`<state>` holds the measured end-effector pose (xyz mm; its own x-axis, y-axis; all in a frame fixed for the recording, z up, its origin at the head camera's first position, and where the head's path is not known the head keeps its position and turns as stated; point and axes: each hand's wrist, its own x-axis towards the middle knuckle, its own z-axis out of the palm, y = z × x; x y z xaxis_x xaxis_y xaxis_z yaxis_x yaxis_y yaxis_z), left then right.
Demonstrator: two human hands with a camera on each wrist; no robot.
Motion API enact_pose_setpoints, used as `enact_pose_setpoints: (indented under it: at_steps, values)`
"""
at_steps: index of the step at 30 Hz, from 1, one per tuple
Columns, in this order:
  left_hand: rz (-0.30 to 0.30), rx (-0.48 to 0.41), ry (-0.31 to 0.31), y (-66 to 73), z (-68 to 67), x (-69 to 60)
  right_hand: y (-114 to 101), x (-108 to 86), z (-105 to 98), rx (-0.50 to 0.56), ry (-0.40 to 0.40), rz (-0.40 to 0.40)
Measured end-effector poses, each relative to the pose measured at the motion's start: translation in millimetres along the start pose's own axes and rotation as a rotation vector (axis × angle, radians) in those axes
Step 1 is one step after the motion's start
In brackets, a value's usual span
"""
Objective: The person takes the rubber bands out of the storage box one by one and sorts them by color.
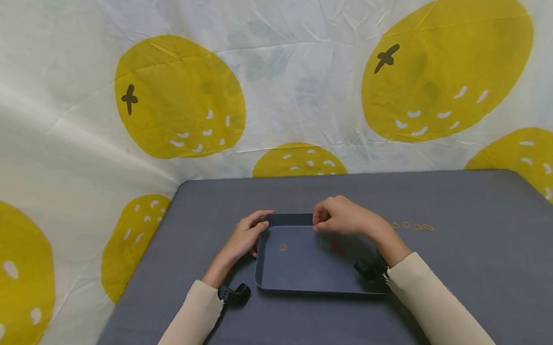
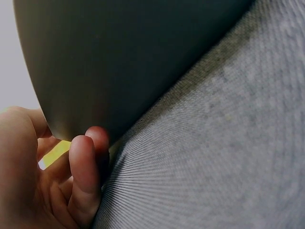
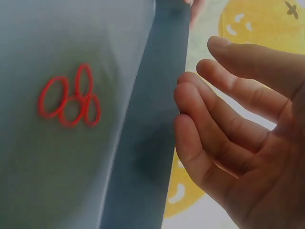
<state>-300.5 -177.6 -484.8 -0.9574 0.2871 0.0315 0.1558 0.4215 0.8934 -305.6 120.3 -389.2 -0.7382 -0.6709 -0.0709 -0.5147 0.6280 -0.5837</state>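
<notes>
A shallow dark grey tray (image 1: 310,258) lies on the table. My left hand (image 1: 241,239) grips its far left corner, thumb at the rim and fingers round the outside, as the left wrist view shows with the tray wall (image 2: 119,57). Over the tray's far rim is my right hand (image 1: 343,216), its fingers (image 3: 190,138) loosely bent close to the wall's outer side; nothing shows between them. Inside the tray lie several small red rubber bands (image 3: 70,110), blurred in the head view. One orange rubber band (image 1: 282,247) lies apart from them, toward the tray's left.
To the right of the tray, a row of several orange rubber bands (image 1: 417,227) lies on the grey table (image 1: 490,263). A white curtain (image 1: 299,92) with yellow fruit prints hangs behind the table and along its left side.
</notes>
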Motion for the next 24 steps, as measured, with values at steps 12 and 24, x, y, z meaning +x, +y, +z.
enact_pose_setpoints:
  at_steps: [12,24]
  values:
    - [-0.014,0.008,-0.005,2.7,-0.1,1.5,-11.9,51.5,37.4,-0.006,-0.075,-0.08]
    - [-0.016,0.005,0.0,4.6,-1.3,2.2,-13.8,66.4,54.8,0.013,-0.087,-0.064]
